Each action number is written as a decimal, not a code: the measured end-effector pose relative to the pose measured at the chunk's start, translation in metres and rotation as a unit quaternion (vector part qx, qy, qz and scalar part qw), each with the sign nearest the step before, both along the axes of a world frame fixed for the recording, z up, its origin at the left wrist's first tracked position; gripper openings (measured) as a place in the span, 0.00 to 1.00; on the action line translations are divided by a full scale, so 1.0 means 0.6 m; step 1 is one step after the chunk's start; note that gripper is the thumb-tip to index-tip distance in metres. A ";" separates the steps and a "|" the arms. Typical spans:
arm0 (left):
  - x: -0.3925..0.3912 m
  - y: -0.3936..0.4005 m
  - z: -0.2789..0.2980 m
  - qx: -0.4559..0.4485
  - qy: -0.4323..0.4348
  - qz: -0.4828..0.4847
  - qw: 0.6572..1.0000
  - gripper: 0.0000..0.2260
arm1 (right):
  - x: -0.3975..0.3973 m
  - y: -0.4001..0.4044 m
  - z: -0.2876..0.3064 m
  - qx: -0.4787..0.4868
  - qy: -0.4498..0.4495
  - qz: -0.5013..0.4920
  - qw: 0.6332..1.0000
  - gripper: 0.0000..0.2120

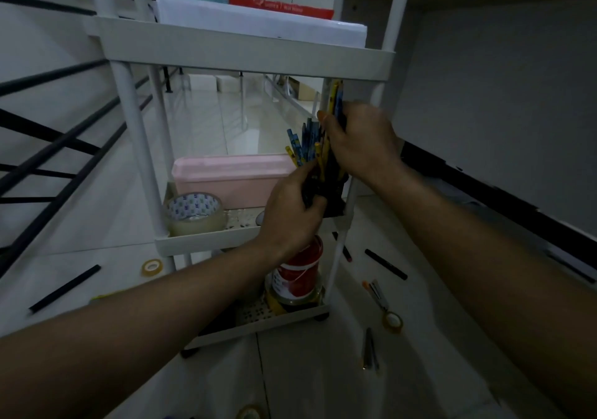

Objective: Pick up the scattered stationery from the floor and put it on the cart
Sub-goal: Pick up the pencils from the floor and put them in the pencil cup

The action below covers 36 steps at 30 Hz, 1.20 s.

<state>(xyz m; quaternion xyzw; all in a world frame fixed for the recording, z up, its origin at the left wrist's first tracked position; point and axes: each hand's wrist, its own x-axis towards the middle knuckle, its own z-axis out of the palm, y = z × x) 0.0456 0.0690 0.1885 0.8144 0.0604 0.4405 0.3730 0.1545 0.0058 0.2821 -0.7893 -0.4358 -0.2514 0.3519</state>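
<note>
While both hands (292, 215) (361, 141) clutch pencils (307, 142) — their dark holder (334, 189) stays mostly hidden.

The cart (248, 53) looks like smooth white plastic. The floor (245, 121) is shiny tile. The tape roll (193, 213) looks clear and glossy.

pink box (232, 179) and tape roll (193, 213) crowding middle shelf (206, 241)
</note>
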 end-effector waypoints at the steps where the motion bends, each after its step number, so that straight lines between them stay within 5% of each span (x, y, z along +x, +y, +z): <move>1: 0.001 -0.001 0.000 0.014 0.005 0.000 1.000 0.22 | 0.001 0.002 0.003 -0.007 0.015 0.004 1.000 0.19; 10: 0.004 0.004 -0.013 0.096 0.059 0.044 0.993 0.29 | 0.007 0.009 0.011 -0.118 0.070 -0.067 0.988 0.18; 13: 0.003 0.014 -0.014 0.096 0.063 0.065 0.991 0.28 | -0.003 0.006 0.006 -0.047 0.016 -0.079 0.996 0.14; 16: 0.005 0.015 -0.015 0.095 0.069 0.061 0.991 0.27 | -0.017 0.006 -0.002 0.032 -0.078 -0.047 0.995 0.21; 20: 0.006 0.014 -0.016 0.092 0.068 0.050 0.992 0.23 | -0.014 0.013 -0.012 -0.014 -0.196 -0.031 0.980 0.20; 25: 0.001 0.019 -0.013 0.036 0.039 0.071 0.996 0.29 | -0.004 0.017 -0.019 -0.045 -0.178 0.010 0.983 0.17; 30: 0.004 0.026 -0.004 -0.096 0.031 0.033 0.994 0.36 | -0.009 0.007 -0.031 -0.083 -0.281 0.032 0.956 0.06; 32: 0.006 0.029 0.000 -0.139 0.052 -0.024 0.989 0.39 | -0.002 0.011 -0.031 -0.094 -0.268 0.046 0.958 0.04; 36: 0.015 0.033 0.001 -0.130 0.041 -0.079 0.988 0.35 | 0.011 0.017 -0.034 -0.052 -0.152 0.030 0.987 0.17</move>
